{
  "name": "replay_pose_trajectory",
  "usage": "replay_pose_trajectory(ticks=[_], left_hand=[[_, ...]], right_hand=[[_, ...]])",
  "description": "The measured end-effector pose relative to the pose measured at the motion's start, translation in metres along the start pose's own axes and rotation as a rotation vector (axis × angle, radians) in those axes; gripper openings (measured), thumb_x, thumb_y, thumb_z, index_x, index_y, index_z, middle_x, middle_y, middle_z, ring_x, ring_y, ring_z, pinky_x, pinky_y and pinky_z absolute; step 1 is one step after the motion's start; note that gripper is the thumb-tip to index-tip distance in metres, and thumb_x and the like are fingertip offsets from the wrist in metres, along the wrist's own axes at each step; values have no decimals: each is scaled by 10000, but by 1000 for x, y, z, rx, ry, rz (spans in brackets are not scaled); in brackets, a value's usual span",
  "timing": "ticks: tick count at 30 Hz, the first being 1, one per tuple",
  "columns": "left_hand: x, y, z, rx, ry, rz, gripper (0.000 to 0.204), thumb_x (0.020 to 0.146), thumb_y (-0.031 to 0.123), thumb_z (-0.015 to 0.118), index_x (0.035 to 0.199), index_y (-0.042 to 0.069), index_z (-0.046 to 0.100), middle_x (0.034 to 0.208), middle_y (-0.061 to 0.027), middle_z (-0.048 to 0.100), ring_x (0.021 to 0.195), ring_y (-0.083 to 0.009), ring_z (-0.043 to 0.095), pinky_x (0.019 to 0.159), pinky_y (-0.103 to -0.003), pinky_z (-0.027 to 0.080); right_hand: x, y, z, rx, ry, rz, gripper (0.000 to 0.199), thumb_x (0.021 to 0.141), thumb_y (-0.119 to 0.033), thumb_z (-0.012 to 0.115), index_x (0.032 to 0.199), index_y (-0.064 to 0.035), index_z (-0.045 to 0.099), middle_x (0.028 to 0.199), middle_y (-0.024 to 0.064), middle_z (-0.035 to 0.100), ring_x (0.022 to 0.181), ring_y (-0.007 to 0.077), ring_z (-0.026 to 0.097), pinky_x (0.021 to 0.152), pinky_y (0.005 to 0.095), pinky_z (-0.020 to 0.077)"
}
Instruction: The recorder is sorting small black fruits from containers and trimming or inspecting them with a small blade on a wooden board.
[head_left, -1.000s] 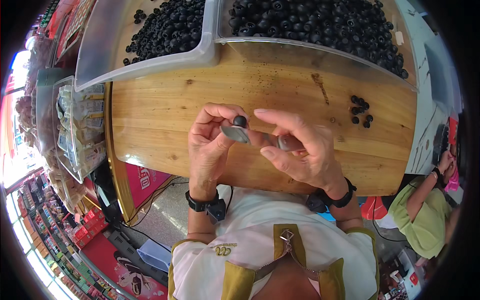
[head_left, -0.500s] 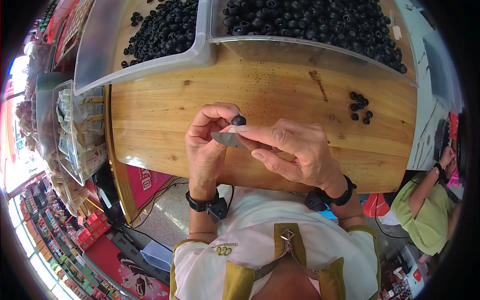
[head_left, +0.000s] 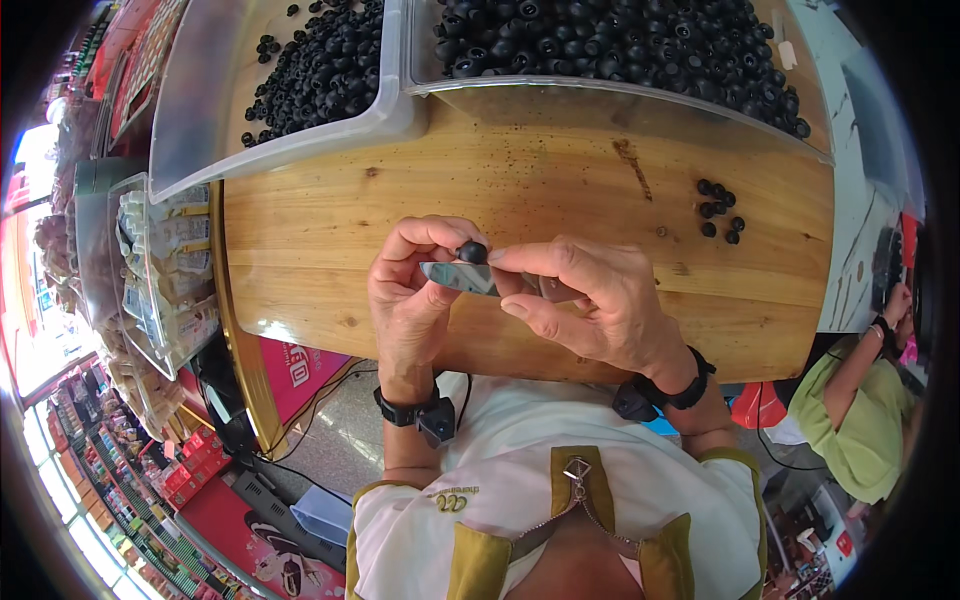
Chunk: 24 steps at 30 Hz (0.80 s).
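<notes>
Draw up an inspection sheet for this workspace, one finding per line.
Surface: wooden table, specks and a dark streak on it.
Things in hand: black round piece, shiny metal blade.
Clutter: loose black pieces at the table's right; more in left bin and right bin.
Hands: left hand grips the round piece, right hand the blade.
Cables: dark cables below the near edge, at left and right.
Surroundings: stocked shelves at left, person in green at right.

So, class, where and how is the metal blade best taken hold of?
The metal blade is probably best taken by its right end, coming from the right, where the right hand is: its flat left end lies close to the left hand.
</notes>
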<state>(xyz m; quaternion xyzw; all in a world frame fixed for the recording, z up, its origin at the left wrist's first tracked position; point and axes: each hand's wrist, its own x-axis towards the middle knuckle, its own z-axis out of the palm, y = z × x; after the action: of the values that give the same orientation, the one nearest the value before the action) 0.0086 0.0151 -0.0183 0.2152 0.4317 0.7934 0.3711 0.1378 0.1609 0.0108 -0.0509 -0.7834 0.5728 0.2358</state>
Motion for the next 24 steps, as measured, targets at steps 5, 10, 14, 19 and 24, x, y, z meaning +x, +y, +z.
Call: replay_pose_trajectory(ticks=[5,10,14,19,24], left_hand=[[1,2,1,-12,3,16,399,786,179,794,1060,-14,578,1044,-134,609,962,-185,604,842,-284,505],[0,3,1,5,8,24,355,790,127,782,1048,-13,583,1045,-134,607,956,-182,605,841,-287,506],[-1,4,-1,23,7,41,333,782,94,781,1033,-10,588,1034,-130,606,939,-180,608,831,-291,509],[1,5,-2,28,-7,65,281,781,14,744,1013,-10,587,1020,-134,605,903,-179,613,810,-292,514],[-3,9,-2,-23,-30,48,227,773,-58,690,964,-5,580,981,-146,610,799,-173,613,732,-284,536]], right_hand=[[2,-4,-4,-51,-23,18,332,794,-43,736,1117,-59,658,813,25,679,587,54,557,470,193,422],[1,-3,-1,-44,-4,27,333,793,-45,734,1119,-62,665,810,28,681,564,57,544,460,198,417],[1,-2,1,-35,9,9,321,799,-45,730,1114,-57,669,814,33,682,576,60,564,460,202,427],[3,-5,-1,-38,-19,38,302,811,-46,721,1110,-50,672,824,41,686,620,71,601,485,201,450],[5,2,-5,-138,81,65,278,838,-54,699,1113,-32,666,867,50,696,651,74,600,561,207,481]])
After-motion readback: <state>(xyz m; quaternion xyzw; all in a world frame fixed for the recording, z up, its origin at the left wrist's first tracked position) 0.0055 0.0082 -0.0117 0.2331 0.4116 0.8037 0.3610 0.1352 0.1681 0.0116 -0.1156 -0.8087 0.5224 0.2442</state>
